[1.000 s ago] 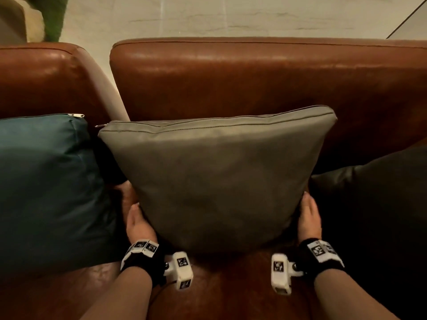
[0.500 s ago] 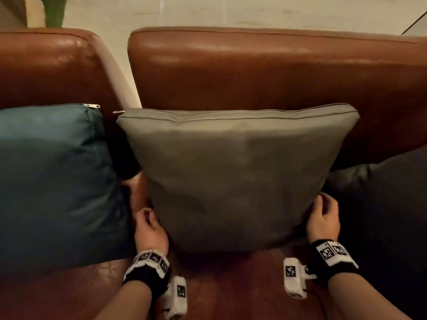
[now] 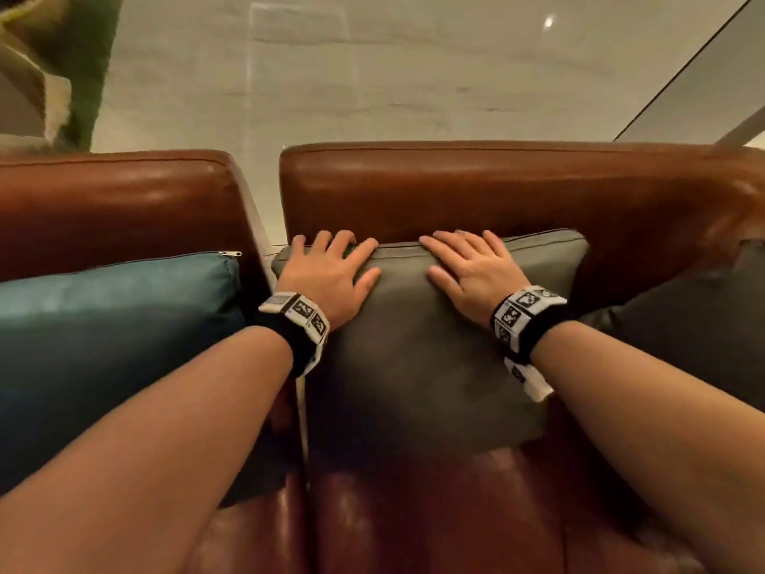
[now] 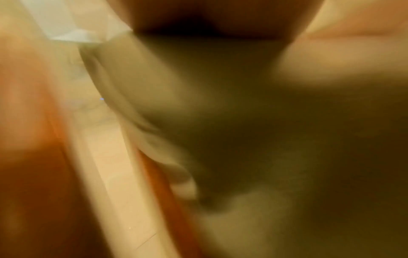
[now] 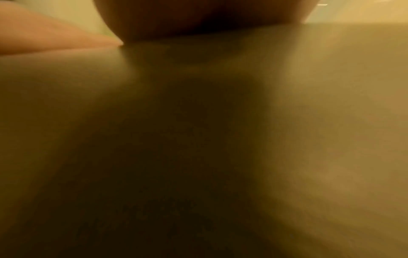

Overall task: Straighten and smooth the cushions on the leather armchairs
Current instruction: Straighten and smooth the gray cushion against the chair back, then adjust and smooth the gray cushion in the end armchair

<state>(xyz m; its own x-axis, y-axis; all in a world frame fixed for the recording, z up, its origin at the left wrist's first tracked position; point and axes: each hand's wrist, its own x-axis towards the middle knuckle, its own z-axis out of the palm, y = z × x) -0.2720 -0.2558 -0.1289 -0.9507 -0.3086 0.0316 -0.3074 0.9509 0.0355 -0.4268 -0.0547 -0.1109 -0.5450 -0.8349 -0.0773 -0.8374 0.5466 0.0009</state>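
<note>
A grey-green cushion point(image 3: 414, 366) leans upright against the back of a brown leather armchair point(image 3: 496, 188). My left hand point(image 3: 331, 267) lies flat on its upper left part, fingers spread and reaching the top seam. On the upper right part my right hand point(image 3: 467, 263) presses flat in the same way. Both wrist views are blurred: the left one shows the cushion's corner point(image 4: 154, 87) beside the leather, the right one only cushion fabric point(image 5: 198, 122) with a thumb point(image 5: 55, 38) on it.
A teal cushion point(image 3: 116, 345) sits on the neighbouring leather armchair point(image 3: 116, 200) to the left. A dark cushion point(image 3: 695, 337) leans at the right of the same seat. A narrow gap point(image 3: 265, 217) divides the two chair backs. Pale stone floor point(image 3: 414, 76) lies behind.
Both hands have left the cushion's lower corners and moved up to its top, where they now lie flat. The view has tilted, showing more floor behind the chairs.
</note>
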